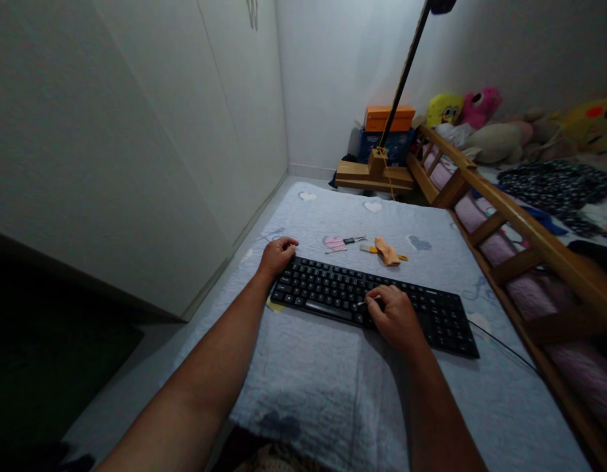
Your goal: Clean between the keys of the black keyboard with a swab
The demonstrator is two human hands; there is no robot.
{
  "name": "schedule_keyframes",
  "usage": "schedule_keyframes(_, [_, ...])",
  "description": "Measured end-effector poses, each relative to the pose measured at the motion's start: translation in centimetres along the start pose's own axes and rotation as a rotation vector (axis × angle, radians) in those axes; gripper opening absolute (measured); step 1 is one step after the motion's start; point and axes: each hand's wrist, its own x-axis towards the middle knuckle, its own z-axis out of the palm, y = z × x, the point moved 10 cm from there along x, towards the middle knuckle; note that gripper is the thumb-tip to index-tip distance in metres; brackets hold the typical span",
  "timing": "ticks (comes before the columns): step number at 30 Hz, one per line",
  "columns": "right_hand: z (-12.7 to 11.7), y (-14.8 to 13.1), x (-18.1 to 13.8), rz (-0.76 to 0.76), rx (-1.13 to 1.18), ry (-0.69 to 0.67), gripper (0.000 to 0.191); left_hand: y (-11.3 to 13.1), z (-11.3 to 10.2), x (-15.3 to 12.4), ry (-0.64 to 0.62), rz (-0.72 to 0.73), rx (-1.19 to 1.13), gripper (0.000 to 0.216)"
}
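A black keyboard [328,292] lies at a slant on a pale blue quilted cover. At its far left corner, my left hand [278,255] holds the edge with curled fingers. My right hand [391,311] is over the right-middle keys, pinching a thin cotton swab [361,303] whose white tip points left onto the keys. Beyond the keyboard lie a second cotton swab [335,251] and a small tool with a black grip and metal tip [350,240]. Beside them, an orange cloth [387,252] lies across a yellow-handled brush [368,248].
The keyboard cable [505,345] runs right toward a wooden bed rail [534,226]. Behind the rail are plush toys [480,108] and clothes. A wooden stand [375,172] with a black pole is at the back, near boxes [389,118]. White cabinet doors [185,131] rise on the left.
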Motion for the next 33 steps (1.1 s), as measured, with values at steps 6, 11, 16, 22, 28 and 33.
schedule_keyframes(6, [0.0,-0.5,-0.3,0.0,-0.049,-0.024,0.016,-0.4,0.1,0.1,0.002,0.011,0.0,0.032])
schedule_keyframes(11, [0.0,-0.8,-0.9,-0.002,-0.06,-0.026,0.015,-0.3,0.1,0.2,0.0,0.009,0.021,0.032])
schedule_keyframes(16, [0.3,-0.6,-1.3,0.007,-0.026,-0.05,0.015,-0.1,0.1,0.1,-0.006,0.004,0.021,0.032])
schedule_keyframes(22, [0.1,-0.5,-1.6,0.003,-0.008,-0.043,0.016,-0.1,0.1,0.1,-0.005,0.007,0.011,0.032])
schedule_keyframes(28, [-0.3,-0.2,-1.8,0.01,0.024,-0.043,0.018,-0.1,0.0,0.0,0.0,0.007,0.02,0.032])
schedule_keyframes(33, [-1.3,0.8,-2.1,0.046,0.077,-0.031,0.018,-0.2,0.0,0.1,-0.007,0.008,0.029,0.032])
